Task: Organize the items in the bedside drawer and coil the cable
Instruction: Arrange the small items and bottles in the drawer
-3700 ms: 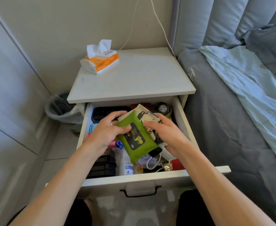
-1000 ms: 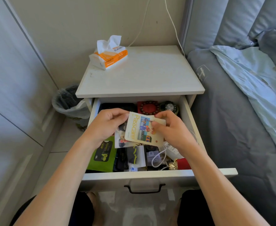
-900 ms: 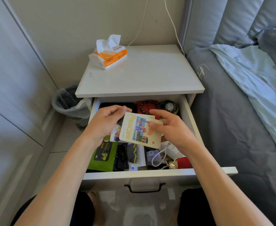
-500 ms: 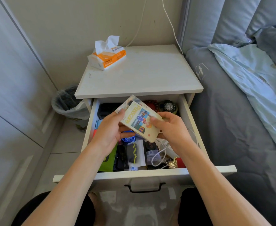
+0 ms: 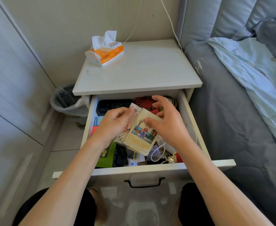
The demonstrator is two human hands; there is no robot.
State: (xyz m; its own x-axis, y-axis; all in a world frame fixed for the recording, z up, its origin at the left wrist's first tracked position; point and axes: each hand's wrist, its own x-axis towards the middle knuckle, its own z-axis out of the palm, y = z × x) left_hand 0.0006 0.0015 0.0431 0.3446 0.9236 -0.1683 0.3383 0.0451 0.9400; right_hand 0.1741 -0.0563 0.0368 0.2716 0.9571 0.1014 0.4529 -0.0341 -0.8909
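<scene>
Both hands are over the open drawer (image 5: 189, 118). The left hand (image 5: 112, 126) grips a small stack of cards (image 5: 140, 136) by its left edge, fingers curled around it. The right hand (image 5: 166, 121) hovers just right of it, fingers spread, thumb touching the top card. A white cable (image 5: 158, 152) lies below the cards, a green packet (image 5: 106, 155) beneath the left wrist.

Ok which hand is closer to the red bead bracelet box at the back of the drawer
Right. The right hand reaches over the red bead box, fingertips right above it. The left hand sits farther forward and left, gripping the postcards.
</scene>
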